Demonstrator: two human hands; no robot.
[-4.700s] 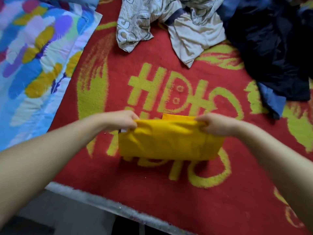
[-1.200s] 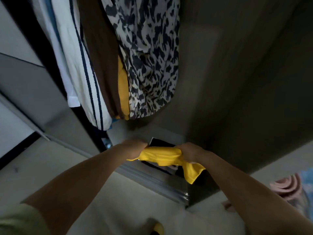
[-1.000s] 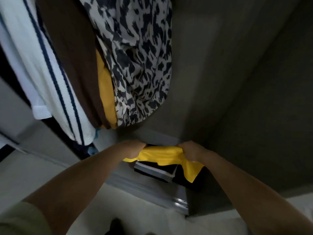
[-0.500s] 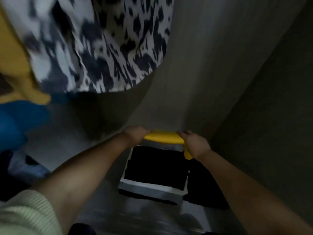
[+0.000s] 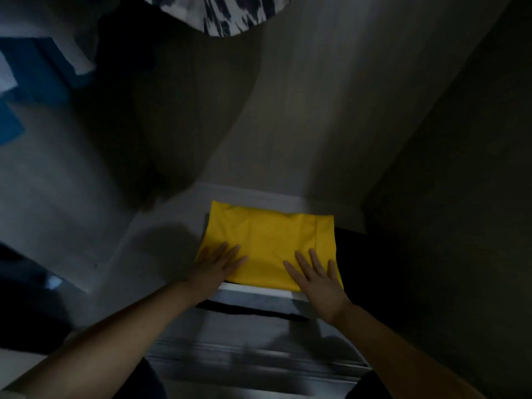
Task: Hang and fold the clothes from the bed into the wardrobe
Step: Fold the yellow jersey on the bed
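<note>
A folded yellow garment (image 5: pixel 270 240) lies flat on a stack of folded clothes on the wardrobe floor (image 5: pixel 172 231). My left hand (image 5: pixel 214 266) presses its near left corner with straight, spread fingers. My right hand (image 5: pixel 316 276) lies flat on its near right corner, fingers also straight. Under the yellow piece a white folded edge (image 5: pixel 259 290) and a dark layer (image 5: pixel 247 309) show.
A black-and-white patterned garment (image 5: pixel 218 12) hangs above at the top. Blue and white hanging clothes (image 5: pixel 34 70) are at the upper left. The wardrobe's side wall (image 5: pixel 449 168) stands close on the right. The sliding-door rail (image 5: pixel 253 361) runs along the near edge.
I carried the yellow garment from the bed into the wardrobe. It now lies spread flat on the stack. Both hands have let go of it and press on it with open fingers.
</note>
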